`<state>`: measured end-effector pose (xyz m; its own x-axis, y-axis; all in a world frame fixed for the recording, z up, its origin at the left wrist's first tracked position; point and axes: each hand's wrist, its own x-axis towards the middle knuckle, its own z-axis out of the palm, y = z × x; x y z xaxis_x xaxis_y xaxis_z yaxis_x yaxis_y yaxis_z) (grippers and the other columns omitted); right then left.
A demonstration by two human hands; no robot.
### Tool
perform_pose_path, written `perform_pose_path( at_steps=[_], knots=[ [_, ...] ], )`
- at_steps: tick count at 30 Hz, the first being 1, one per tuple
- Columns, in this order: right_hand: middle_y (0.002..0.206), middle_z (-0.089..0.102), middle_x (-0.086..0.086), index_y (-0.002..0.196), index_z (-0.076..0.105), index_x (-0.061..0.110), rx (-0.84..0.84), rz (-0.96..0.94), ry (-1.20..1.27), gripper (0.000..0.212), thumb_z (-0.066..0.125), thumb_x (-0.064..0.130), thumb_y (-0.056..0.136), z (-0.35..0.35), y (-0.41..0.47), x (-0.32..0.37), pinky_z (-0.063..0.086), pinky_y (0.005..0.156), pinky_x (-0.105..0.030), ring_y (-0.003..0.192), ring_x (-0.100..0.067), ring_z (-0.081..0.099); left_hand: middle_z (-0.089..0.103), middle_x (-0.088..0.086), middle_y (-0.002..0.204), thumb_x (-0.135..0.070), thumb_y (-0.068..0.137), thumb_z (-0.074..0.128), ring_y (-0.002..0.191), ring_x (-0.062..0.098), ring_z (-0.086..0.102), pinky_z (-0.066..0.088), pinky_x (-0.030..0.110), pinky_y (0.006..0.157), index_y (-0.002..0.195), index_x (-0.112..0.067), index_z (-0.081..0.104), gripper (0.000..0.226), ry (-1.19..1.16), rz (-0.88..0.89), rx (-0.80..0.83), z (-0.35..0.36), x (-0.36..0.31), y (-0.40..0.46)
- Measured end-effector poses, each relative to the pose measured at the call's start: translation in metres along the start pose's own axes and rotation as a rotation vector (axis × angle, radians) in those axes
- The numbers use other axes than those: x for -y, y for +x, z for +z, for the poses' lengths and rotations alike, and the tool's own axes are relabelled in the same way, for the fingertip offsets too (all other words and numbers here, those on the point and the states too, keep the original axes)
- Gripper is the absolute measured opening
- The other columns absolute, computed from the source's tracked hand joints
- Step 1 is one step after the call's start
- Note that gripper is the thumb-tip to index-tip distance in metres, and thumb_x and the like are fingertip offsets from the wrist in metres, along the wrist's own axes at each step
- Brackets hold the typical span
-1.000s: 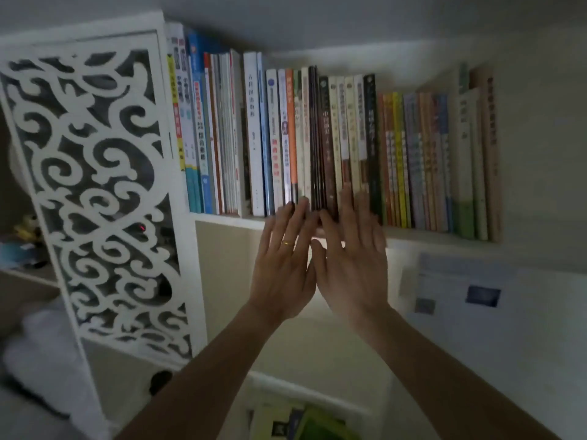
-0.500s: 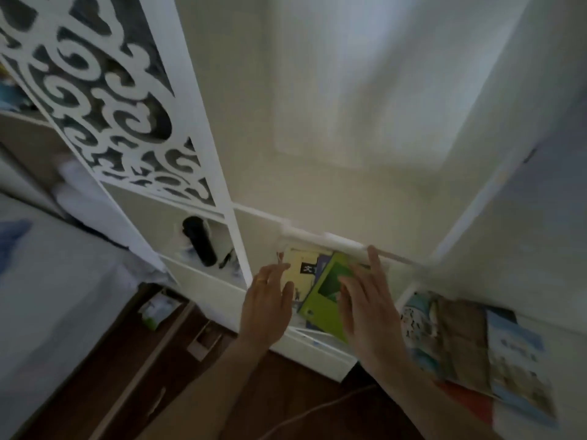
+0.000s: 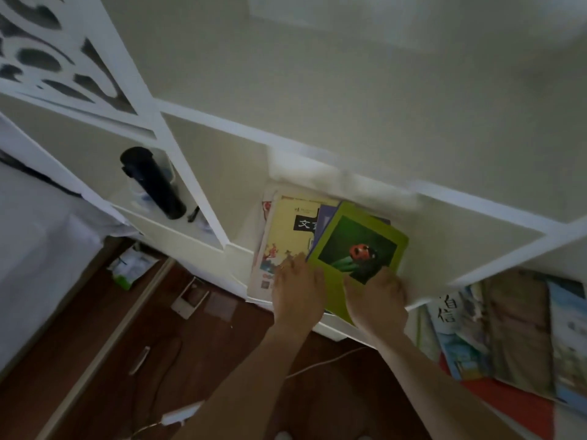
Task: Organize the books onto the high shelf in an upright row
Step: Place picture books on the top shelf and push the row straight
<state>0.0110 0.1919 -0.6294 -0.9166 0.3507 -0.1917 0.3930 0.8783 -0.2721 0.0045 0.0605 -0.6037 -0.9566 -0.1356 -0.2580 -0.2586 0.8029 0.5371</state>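
nearest, both forearms reach down into a low cubby (image 3: pixel 451 236) of the white shelving unit. the left hand (image 3: pixel 298 289) lies on the near edge of the book stack, fingers bent over the yellow book (image 3: pixel 287 236); whether they actually pinch anything i cannot tell. the right hand (image 3: pixel 376 298) rests on the near corner of the green ladybird book (image 3: pixel 359 244), thumb on the cover, other fingers hidden, so its hold is likewise unclear. one hand at each side of the pile looks like readiness to gather it in one lift. the green book lies flat and askew on top, over a purple one and the yellow one, all at the cubby's front edge and none yet upright. to the right, more picture books (image 3: pixel 508 331) lie flat on a lower surface. further left, a black flask (image 3: pixel 152 182) stands in the neighbouring compartment. the high shelf is out of view.
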Motion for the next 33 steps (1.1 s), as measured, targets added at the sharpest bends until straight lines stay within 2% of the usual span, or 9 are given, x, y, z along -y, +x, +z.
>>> perform_pose_path(
  at_steps=[3,9,14,17,22,26,28,30,33],
  knots=[
    [0.125,0.055,-0.029,0.133,0.05,0.002,-0.044,-0.028,0.003,0.076,0.072,0.054,0.082,0.013,-0.004,-0.002,0.052,0.085,-0.048,0.106,-0.045,0.057,0.058,0.013,0.132,-0.039,0.102,0.054,0.124,0.031,0.053,0.041,0.04,0.101,0.129,-0.012,0.055,0.038,-0.038,-0.056,0.016,0.007,0.002,-0.003],
    [0.143,0.047,-0.014,0.142,0.043,0.019,0.032,0.007,0.063,0.082,0.074,0.06,0.079,0.01,0.0,-0.008,0.046,0.098,-0.046,0.13,-0.036,0.044,0.06,0.007,0.119,-0.032,0.098,0.064,0.111,0.028,0.058,0.038,0.034,0.084,0.12,-0.013,0.057,0.03,-0.21,-0.183,-0.008,0.004,-0.002,-0.005],
    [0.133,0.054,-0.011,0.137,0.049,0.016,0.057,0.031,0.155,0.08,0.074,0.062,0.076,0.009,0.004,-0.009,0.043,0.1,-0.045,0.126,-0.035,0.048,0.059,0.007,0.103,-0.026,0.095,0.068,0.099,0.035,0.064,0.053,0.048,0.091,0.123,-0.019,0.029,0.048,-0.384,-0.227,0.181,0.01,-0.01,0.003],
    [0.132,0.056,-0.007,0.136,0.05,0.017,0.068,0.003,0.175,0.078,0.071,0.064,0.078,0.006,0.005,-0.012,0.04,0.102,-0.044,0.126,-0.033,0.049,0.059,0.006,0.102,-0.017,0.099,0.058,0.096,0.036,0.065,0.054,0.049,0.085,0.121,-0.024,0.029,0.038,-0.378,-0.145,0.177,0.016,-0.012,0.0],
    [0.136,0.056,-0.006,0.13,0.061,0.026,0.08,-0.071,0.311,0.072,0.05,0.078,0.08,-0.017,-0.001,-0.005,0.035,0.112,-0.045,0.132,-0.024,0.046,0.06,-0.007,0.101,-0.017,0.1,0.06,0.088,0.018,0.06,0.048,0.031,0.072,0.132,-0.025,0.044,0.036,-0.526,-0.05,-0.017,0.0,-0.001,-0.008],
    [0.111,0.061,0.008,0.105,0.064,0.037,0.22,-0.067,0.63,0.068,0.054,0.092,0.067,-0.068,-0.007,0.045,0.052,0.086,-0.033,0.099,-0.009,0.062,0.063,-0.028,0.095,-0.016,0.1,0.063,0.092,-0.007,0.063,0.054,0.016,0.073,0.125,-0.036,0.051,0.034,-0.647,0.134,-0.124,-0.024,-0.011,-0.027],
    [0.099,0.064,0.013,0.095,0.057,0.037,0.255,-0.034,0.662,0.053,0.063,0.083,0.07,-0.083,-0.005,0.065,0.053,0.08,-0.032,0.091,-0.009,0.065,0.068,-0.021,0.105,-0.014,0.098,0.065,0.098,-0.003,0.065,0.057,0.018,0.081,0.127,-0.031,0.054,0.036,-0.671,0.225,-0.057,-0.03,-0.016,-0.035],
    [0.087,0.064,0.015,0.09,0.058,0.031,0.23,-0.029,0.598,0.023,0.06,0.054,0.09,-0.09,0.001,0.071,0.051,0.071,-0.028,0.083,-0.008,0.065,0.063,-0.016,0.121,-0.024,0.093,0.071,0.107,0.002,0.063,0.057,0.026,0.09,0.133,-0.031,0.055,0.043,-0.641,0.308,0.055,-0.032,-0.013,-0.035],
    [0.078,0.067,-0.003,0.079,0.062,0.017,0.217,0.015,0.544,0.023,0.052,0.025,0.099,-0.101,0.011,0.065,0.051,0.063,-0.031,0.074,-0.018,0.066,0.054,-0.019,0.13,-0.048,0.092,0.069,0.115,0.0,0.056,0.052,0.024,0.096,0.138,-0.039,0.057,0.049,-0.606,0.38,0.231,-0.039,-0.006,-0.031]
  ],
)
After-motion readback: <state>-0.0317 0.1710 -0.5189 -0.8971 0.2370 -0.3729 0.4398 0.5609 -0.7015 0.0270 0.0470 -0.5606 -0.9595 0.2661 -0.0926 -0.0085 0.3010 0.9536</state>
